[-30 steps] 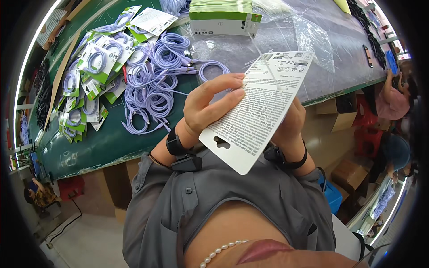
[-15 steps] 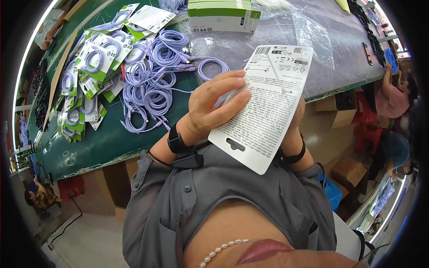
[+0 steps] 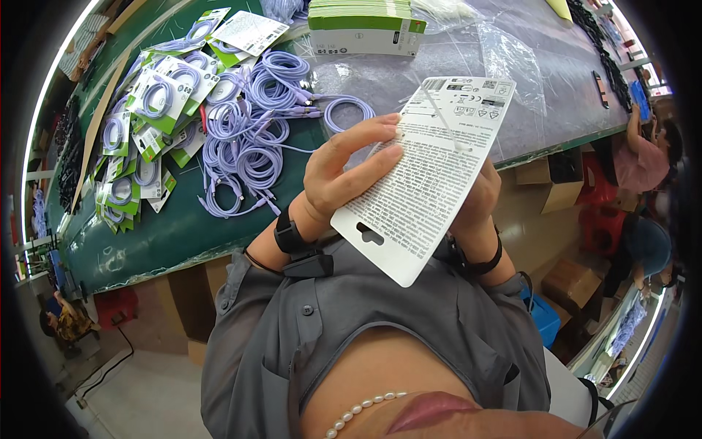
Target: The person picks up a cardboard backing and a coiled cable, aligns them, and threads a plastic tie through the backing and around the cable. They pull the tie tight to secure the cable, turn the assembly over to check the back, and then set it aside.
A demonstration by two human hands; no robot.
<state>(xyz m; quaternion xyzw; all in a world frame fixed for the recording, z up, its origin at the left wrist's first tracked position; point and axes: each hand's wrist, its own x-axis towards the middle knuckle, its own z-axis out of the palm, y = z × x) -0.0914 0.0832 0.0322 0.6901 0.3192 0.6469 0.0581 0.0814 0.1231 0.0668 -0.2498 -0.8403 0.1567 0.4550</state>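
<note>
A white cardboard packaging card, its back side covered in fine print, is tilted in front of my chest with its hanger slot at the lower end. My left hand grips its left edge, with fingers lying over the printed face. At the right edge is my right hand, curled around behind the card, its fingertips hidden. A thin translucent strip runs across the upper part of the card. Whatever is on the card's far side cannot be seen.
Coiled lilac cables lie piled on the green table. Left of them are cables on green-and-white cards. A box of stacked cards stands at the back beside clear plastic. Other people sit farther off at right.
The card has turned slightly, its slotted lower end swinging left. My left hand has shifted a little left, and more of my right hand shows beside the card.
</note>
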